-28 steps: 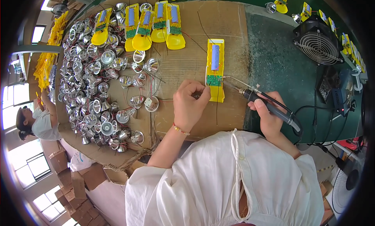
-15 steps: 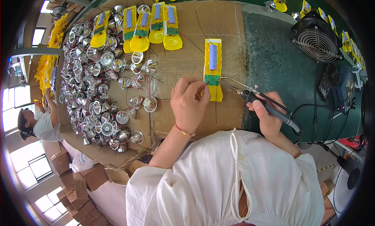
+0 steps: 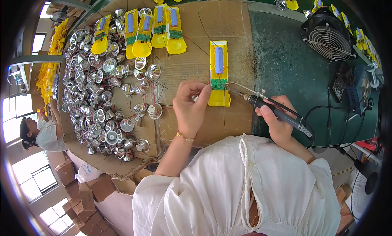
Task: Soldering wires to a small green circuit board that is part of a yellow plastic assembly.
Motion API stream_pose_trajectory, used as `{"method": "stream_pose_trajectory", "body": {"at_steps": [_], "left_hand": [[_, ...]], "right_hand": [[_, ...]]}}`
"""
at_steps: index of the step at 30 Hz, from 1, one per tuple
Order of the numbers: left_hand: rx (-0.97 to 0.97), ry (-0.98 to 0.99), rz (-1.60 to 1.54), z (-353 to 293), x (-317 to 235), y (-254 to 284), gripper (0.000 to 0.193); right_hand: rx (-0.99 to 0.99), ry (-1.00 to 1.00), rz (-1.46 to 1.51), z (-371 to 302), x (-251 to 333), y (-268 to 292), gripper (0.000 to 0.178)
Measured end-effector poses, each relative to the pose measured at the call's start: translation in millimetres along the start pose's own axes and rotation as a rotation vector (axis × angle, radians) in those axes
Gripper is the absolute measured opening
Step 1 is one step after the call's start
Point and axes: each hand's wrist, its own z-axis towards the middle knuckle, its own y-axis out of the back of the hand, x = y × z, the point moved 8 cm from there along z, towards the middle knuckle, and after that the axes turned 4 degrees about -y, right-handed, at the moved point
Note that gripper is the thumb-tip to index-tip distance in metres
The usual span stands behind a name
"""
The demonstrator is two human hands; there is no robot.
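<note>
A: Your left hand (image 3: pixel 189 109) curls just beside the board (image 3: pixel 219 84); whether it pinches something, I cannot tell.
B: The board lies in the yellow case (image 3: pixel 219 99). Your right hand (image 3: pixel 280 126) grips the iron (image 3: pixel 261 104); hold its tip steady, please.

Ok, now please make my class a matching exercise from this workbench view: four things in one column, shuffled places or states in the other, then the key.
Column one
1. Soldering tool
2. Heap of silver reflector cups
3. Black fan
4. Green circuit board nearest the hands

Column two
A. On the green surface, toward the upper right
B. In a yellow casing, below a purple-blue battery
C. Held in the right hand
D. On the left side of the bench

Pairs: 1-C; 2-D; 3-A; 4-B
</note>
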Motion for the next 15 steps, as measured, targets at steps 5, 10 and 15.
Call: {"method": "stream_pose_trajectory", "body": {"at_steps": [5,10,15], "left_hand": [[0.194,0.054,0.188,-0.5,-7.5,-9.7,0.007],[0.179,0.019,0.238,-0.1,-5.6,-13.8,0.008],[0.134,0.057,0.193,-0.3,-3.2,-11.9,0.008]], "right_hand": [[0.054,0.030,-0.102,-0.2,1.0,-3.2,0.016],[0.036,0.062,-0.099,0.3,2.7,-4.2,0.015],[0.040,0.054,-0.101,1.9,3.2,-8.0,0.015]]}}
